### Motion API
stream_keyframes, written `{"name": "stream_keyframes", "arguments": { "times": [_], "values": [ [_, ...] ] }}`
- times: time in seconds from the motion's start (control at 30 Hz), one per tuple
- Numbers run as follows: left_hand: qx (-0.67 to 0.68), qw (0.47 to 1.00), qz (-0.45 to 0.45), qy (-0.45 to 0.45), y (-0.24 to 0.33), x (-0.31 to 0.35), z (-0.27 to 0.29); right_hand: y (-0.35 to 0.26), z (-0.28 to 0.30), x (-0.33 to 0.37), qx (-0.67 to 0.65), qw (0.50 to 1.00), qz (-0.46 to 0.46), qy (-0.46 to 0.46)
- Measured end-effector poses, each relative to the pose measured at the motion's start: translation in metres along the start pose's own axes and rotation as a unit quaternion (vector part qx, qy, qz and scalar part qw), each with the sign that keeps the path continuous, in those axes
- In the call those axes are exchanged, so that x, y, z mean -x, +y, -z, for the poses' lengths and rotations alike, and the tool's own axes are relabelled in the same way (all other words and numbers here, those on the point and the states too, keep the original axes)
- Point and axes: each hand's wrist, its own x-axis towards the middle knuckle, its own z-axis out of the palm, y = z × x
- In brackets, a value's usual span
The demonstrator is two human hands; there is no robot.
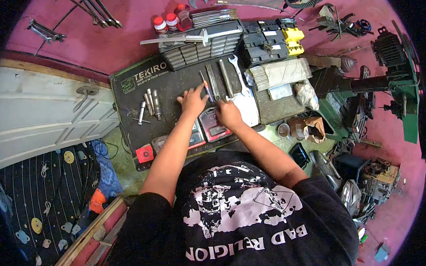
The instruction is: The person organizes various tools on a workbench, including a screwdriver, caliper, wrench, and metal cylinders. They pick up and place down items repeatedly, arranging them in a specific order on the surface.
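Black printed shirt fills the bottom of the view, both bare forearms run up from it to a dark work mat (128, 117) on the desk

Left hand (192, 102): palm down, fingers spread and bent, fingertips on or just at the orange-handled screwdriver (206, 90). Looks like a loose pinch at the handle's near end, but can't tell if it's actually closed on it or only touching

Right hand (229, 114): lying flat over the red-and-black case (212, 126), next to a white sheet (247, 110). Fingers partly curled, nothing visibly gripped

Key relation: screwdriver lies just up and right of the left hand, between the two hands. Long axis runs away from the body, tilted slightly left at the far end, roughly parallel to the flat steel tools beside it. Left hand is clearly nearer, already in contact range; right hand sits just below and right of the handle end, close but not on it

Neighbours to the right in the same row: two flat steel bars (213, 81), then an open-ended spanner (239, 73), all lying along the same direction, close together. Sockets and bolts (150, 104) sit well left of the left hand

Beyond the mat: grey drawer organiser (205, 46), black and yellow parts box (273, 42)
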Motion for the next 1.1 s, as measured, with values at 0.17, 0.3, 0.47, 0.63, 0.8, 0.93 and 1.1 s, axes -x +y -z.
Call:
{"name": "stream_keyframes", "arguments": {
  "times": [0.17, 0.3, 0.47, 0.63, 0.8, 0.93, 1.1],
  "values": [
    [0.012, 0.999, -0.022, 0.036, 0.005, -0.019, -0.018, -0.002, -0.028, -0.029, 0.102, 0.985, 0.096, 0.097],
    [0.011, 0.999, -0.015, 0.038, 0.002, -0.026, -0.019, -0.009, -0.036, -0.045, 0.133, 0.984, 0.057, 0.108],
    [0.031, 0.998, -0.016, 0.047, -0.004, -0.032, -0.021, -0.023, -0.043, -0.052, 0.124, 0.987, -0.007, 0.097],
    [0.029, 0.998, -0.01, 0.049, -0.007, -0.037, -0.015, -0.034, -0.044, -0.061, 0.072, 0.991, -0.019, 0.107],
    [0.019, 0.998, -0.002, 0.063, -0.007, -0.034, -0.013, -0.033, -0.048, -0.058, 0.041, 0.993, -0.016, 0.107],
    [0.047, 0.996, 0.008, 0.074, -0.01, -0.031, -0.02, -0.031, -0.05, -0.056, 0.038, 0.993, -0.029, 0.11],
    [0.055, 0.995, 0.011, 0.083, -0.008, -0.031, -0.021, -0.028, -0.046, -0.054, 0.033, 0.993, -0.027, 0.111]
  ]
}}
